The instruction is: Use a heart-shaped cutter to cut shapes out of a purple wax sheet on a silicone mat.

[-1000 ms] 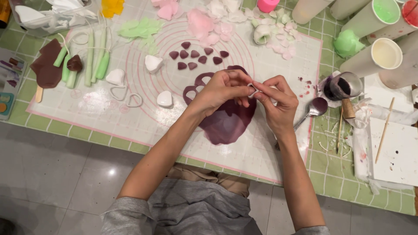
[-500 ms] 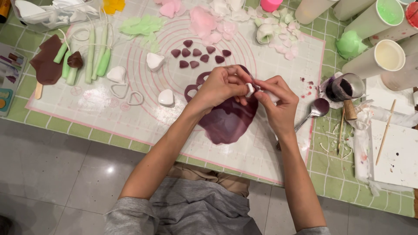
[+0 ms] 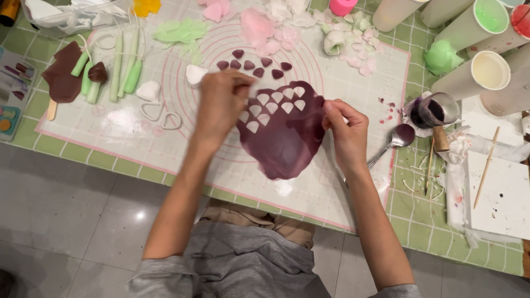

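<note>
At the far left of the table point(image 3: 419, 221) lies a brown paddle-shaped piece point(image 3: 59, 78) on a stick, with pale green rolled strips point(image 3: 124, 66) just to its right on the white silicone mat point(image 3: 132, 149). Nearer the middle, a white heart-shaped cutter point(image 3: 148, 91) and wire outlines lie on the mat. The left hand point(image 3: 221, 102) hovers over the mat, its fingers point(image 3: 243, 83) pinched together close to a row of small dark purple hearts point(image 3: 256, 66); whether they grip anything cannot be told. Just right of it lies the flat purple sheet point(image 3: 284, 140), punched with heart-shaped holes along its far edge. The right hand point(image 3: 345, 132) touches the sheet's right edge, fingers point(image 3: 330, 113) curled shut around a small white object, mostly hidden. Farther right lie a spoon point(image 3: 395, 140), a dark jar point(image 3: 433, 110) and tall cups point(image 3: 477, 72).
</note>
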